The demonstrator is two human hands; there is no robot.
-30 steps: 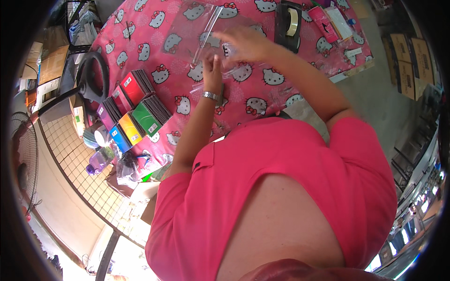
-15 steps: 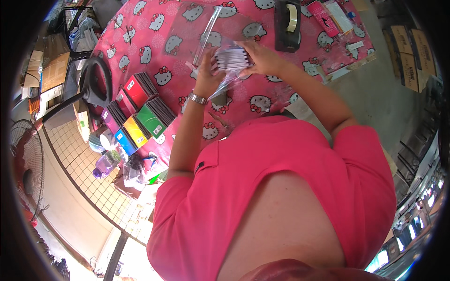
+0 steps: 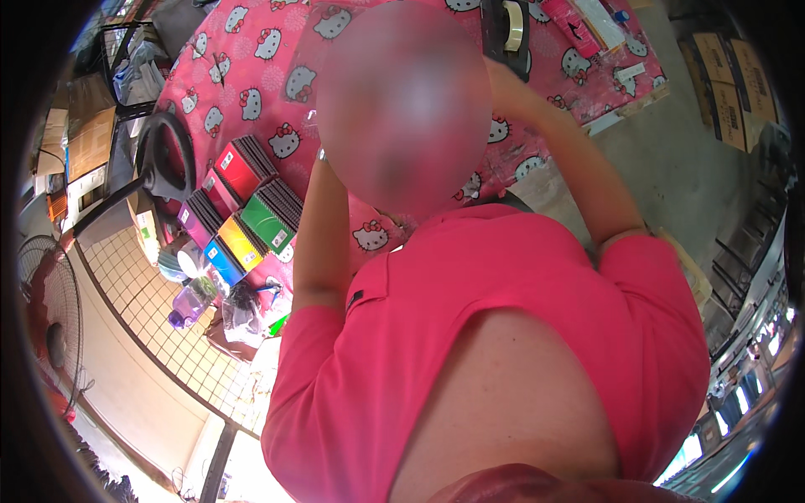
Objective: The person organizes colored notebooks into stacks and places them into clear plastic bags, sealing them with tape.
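Observation:
A round blurred patch covers the spot where my hands meet over the table. My left forearm (image 3: 321, 239) runs up into it, with a bit of the metal watch at its edge; the left hand itself is hidden. Of my right hand (image 3: 503, 86), only the back part near the wrist shows at the patch's right side. Its fingers are out of sight. Whatever lies between the hands cannot be made out now. Left of my left forearm stand stacks of spiral notebooks (image 3: 246, 168) with red, green, yellow, blue and purple covers.
A pink cartoon-print cloth (image 3: 281, 92) covers the table. A black tape dispenser (image 3: 518, 60) and a pink packet (image 3: 570, 27) lie at the far right. A purple bottle (image 3: 191, 303) stands near the notebooks. Left are a fan (image 3: 50, 293) and cardboard boxes (image 3: 90, 126).
Half a second ago both hands held a small white spiral-bound stack in clear plastic; the blur now hides it. The view has shifted slightly, and the table things appear a little further left.

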